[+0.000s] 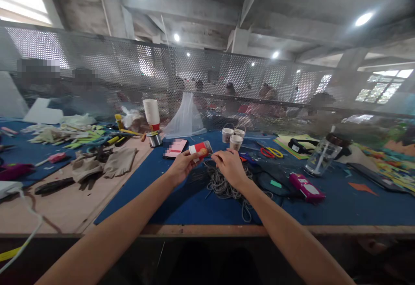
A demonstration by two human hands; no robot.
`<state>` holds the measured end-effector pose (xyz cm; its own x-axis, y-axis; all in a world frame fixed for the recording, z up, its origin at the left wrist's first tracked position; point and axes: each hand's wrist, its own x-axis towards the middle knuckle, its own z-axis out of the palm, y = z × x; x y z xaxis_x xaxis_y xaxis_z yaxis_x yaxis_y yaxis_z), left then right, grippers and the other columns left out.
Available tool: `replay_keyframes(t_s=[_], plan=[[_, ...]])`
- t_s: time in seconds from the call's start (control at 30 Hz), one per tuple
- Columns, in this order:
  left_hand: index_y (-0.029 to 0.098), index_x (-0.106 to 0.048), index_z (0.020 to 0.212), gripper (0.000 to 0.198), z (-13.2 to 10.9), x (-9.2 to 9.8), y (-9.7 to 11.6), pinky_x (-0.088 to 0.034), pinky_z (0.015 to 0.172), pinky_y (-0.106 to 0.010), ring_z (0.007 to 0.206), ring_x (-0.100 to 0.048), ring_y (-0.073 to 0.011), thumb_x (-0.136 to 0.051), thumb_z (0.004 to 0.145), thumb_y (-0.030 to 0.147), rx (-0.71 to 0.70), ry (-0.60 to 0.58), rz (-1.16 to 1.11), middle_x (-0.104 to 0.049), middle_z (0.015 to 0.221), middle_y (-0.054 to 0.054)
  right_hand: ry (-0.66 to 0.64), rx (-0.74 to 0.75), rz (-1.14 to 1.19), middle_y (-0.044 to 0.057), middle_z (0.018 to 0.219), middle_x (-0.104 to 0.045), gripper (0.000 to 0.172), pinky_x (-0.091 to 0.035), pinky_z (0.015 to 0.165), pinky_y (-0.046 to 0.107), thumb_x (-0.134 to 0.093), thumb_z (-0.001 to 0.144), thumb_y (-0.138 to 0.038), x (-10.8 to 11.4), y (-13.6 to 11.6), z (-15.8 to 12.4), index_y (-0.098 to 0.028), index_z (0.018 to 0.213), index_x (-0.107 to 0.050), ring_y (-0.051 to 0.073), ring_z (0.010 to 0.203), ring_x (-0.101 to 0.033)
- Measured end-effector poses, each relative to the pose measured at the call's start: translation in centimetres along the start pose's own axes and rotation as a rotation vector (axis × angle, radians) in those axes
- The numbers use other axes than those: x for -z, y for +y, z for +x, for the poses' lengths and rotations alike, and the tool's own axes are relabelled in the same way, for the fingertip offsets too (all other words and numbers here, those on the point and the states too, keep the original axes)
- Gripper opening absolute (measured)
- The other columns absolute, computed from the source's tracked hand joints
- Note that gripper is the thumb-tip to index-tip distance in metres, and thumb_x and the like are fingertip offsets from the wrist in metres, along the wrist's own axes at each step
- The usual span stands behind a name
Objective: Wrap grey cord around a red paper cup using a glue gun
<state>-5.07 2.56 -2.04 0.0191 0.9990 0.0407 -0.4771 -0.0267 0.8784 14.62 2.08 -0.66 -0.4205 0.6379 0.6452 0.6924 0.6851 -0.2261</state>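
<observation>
My left hand [182, 167] is closed around a small red and white paper cup [200, 149], held on its side above the blue mat. My right hand [229, 166] is beside it with the fingers curled in a pinch at the cup's open end; what they pinch is too small to make out. Under the right hand lies a tangled pile of grey cord [225, 185]. Three small cups with wire handles [233, 136] stand just behind the hands.
The blue mat [340, 203] covers the bench, with a wooden front edge. Red and yellow scissors [270, 151], a clear jar [319, 157], a pink box [306, 188], a stack of paper cups [152, 113], grey gloves [106, 164] and a mesh screen with people behind.
</observation>
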Motion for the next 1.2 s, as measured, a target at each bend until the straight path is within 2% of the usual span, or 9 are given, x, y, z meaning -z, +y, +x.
replay_keyframes(t_s=[0.27, 0.53, 0.8, 0.97, 1.2], plan=[[0.013, -0.076, 0.092, 0.034, -0.3, -0.2, -0.2, -0.057, 0.075, -0.028, 0.083, -0.068, -0.0191, -0.085, 0.065, 0.031, -0.118, -0.002, 0.165, -0.075, 0.093, -0.010, 0.040, 0.138, -0.156, 0.003, 0.086, -0.072, 0.029, -0.024, 0.108, 0.040, -0.039, 0.103, -0.030, 1.0, -1.1, -0.1, -0.023, 0.098, -0.067, 0.017, 0.085, -0.062], [0.015, -0.077, 0.088, 0.033, -1.0, -1.0, 0.3, -0.055, 0.067, -0.029, 0.082, -0.067, -0.0217, -0.084, 0.064, 0.036, -0.163, -0.027, 0.311, -0.075, 0.090, -0.011, 0.115, 0.146, -0.145, 0.002, 0.084, -0.068, 0.028, -0.023, 0.109, 0.039, -0.042, 0.102, -0.034, 1.4, -1.1, -0.1, -0.024, 0.098, -0.068, 0.018, 0.086, -0.059], [0.013, -0.075, 0.096, 0.046, -1.5, -1.2, 0.5, -0.053, 0.067, -0.031, 0.087, -0.069, -0.0262, -0.083, 0.063, 0.044, -0.152, -0.106, 0.385, -0.076, 0.093, -0.013, 0.177, 0.155, -0.077, 0.002, 0.084, -0.068, 0.021, -0.027, 0.107, 0.040, -0.049, 0.099, -0.032, 1.3, -0.8, 0.0, -0.023, 0.097, -0.068, 0.017, 0.087, -0.060], [0.013, -0.075, 0.098, 0.047, -1.9, -1.5, 0.7, -0.053, 0.068, -0.031, 0.084, -0.068, -0.0242, -0.080, 0.066, 0.047, -0.156, -0.116, 0.437, -0.076, 0.092, -0.010, 0.237, 0.156, -0.062, 0.001, 0.083, -0.068, 0.017, -0.029, 0.106, 0.040, -0.053, 0.098, -0.030, 1.2, -0.6, 0.1, -0.024, 0.093, -0.067, 0.018, 0.085, -0.060], [0.014, -0.075, 0.098, 0.043, -2.0, -1.5, 0.6, -0.053, 0.066, -0.029, 0.079, -0.067, -0.0207, -0.080, 0.067, 0.044, -0.156, -0.130, 0.459, -0.075, 0.089, -0.008, 0.246, 0.130, -0.050, 0.000, 0.082, -0.067, 0.015, -0.029, 0.106, 0.039, -0.054, 0.097, -0.030, 1.5, -0.4, 0.2, -0.023, 0.093, -0.066, 0.017, 0.085, -0.060]])
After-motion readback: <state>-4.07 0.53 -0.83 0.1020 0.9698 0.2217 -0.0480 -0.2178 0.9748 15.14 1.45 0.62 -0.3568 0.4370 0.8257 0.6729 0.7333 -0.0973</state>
